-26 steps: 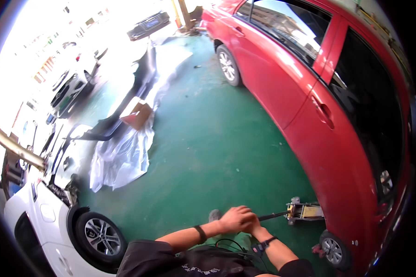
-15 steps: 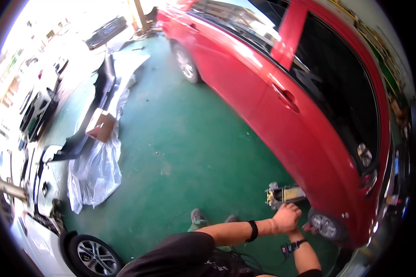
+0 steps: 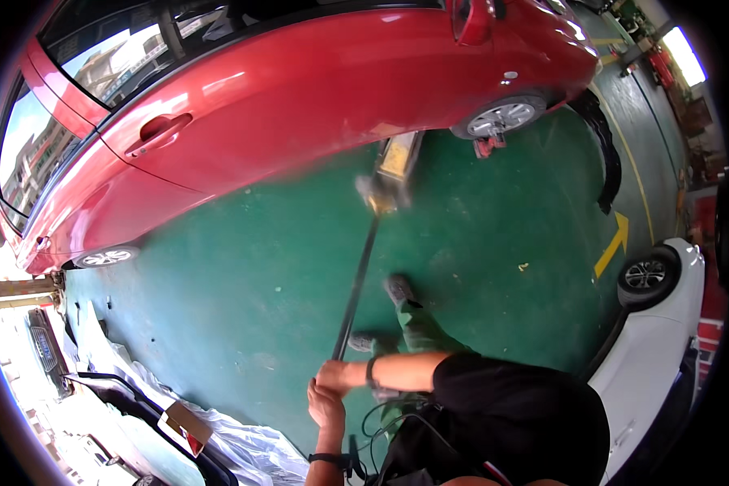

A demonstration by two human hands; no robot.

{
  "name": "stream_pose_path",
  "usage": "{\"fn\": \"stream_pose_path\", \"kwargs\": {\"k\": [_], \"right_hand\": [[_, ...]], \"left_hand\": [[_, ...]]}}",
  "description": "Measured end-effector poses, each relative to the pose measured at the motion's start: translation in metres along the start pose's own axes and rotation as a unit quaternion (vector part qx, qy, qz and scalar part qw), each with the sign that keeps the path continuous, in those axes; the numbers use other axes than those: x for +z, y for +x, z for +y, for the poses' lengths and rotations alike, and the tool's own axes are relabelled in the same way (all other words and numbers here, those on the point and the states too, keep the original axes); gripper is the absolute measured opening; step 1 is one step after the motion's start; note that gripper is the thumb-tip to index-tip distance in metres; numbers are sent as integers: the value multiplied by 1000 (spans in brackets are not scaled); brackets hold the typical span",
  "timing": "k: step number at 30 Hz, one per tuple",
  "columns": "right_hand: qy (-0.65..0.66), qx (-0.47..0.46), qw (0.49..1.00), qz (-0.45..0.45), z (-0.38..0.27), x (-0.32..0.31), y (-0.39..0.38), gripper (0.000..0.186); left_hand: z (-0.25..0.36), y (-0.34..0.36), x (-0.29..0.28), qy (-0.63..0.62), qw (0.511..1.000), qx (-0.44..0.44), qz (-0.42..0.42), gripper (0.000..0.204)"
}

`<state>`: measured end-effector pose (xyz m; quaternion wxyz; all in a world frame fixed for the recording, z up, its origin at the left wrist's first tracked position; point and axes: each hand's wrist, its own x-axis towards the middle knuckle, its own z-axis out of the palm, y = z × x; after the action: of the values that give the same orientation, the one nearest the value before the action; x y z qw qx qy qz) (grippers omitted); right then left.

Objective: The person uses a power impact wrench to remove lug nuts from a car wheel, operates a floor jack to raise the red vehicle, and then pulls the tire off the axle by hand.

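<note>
Both my hands grip the end of a long dark jack handle (image 3: 358, 283). My right hand (image 3: 334, 376) is closed round it at the top. Just below, my left hand (image 3: 324, 407) is closed too and touches the right one. The handle slants away to a yellow and grey floor jack (image 3: 397, 155), whose near end is smeared by motion. Its far end lies under the sill of a red car (image 3: 300, 105), hidden from sight. Both wrists wear black bands.
Beside the car's front wheel (image 3: 504, 116) is a small red object (image 3: 488, 146). A black curved trim piece (image 3: 603, 150) lies on the green floor. At right stands a white car (image 3: 652, 356). Plastic sheeting (image 3: 255, 445) and a cardboard box (image 3: 185, 427) are at lower left.
The view has swung round, so the red car now spans the top. My hands, earlier together near the jack with the handle not visible, now show on the long handle.
</note>
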<state>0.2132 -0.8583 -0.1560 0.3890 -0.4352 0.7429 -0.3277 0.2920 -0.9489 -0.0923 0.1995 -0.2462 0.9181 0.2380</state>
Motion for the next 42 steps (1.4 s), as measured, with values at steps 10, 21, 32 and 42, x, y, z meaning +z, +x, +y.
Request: {"fn": "stream_pose_path", "kwargs": {"k": [10,21,32,42], "right_hand": [[-91,-9,972,218,79,-142,-161,18],[-5,-16,979,204,26,76,34,19],[7,-74,895,440,45,-102,-145,17],[316,22,902,292,39,-19,-52,22]], "left_hand": [[290,15,-65,36,929,360,78,34],[-35,37,21,81,994,-40,-58,46],[243,15,-45,-81,919,380,72,32],[102,21,-27,1,957,283,67,31]]}}
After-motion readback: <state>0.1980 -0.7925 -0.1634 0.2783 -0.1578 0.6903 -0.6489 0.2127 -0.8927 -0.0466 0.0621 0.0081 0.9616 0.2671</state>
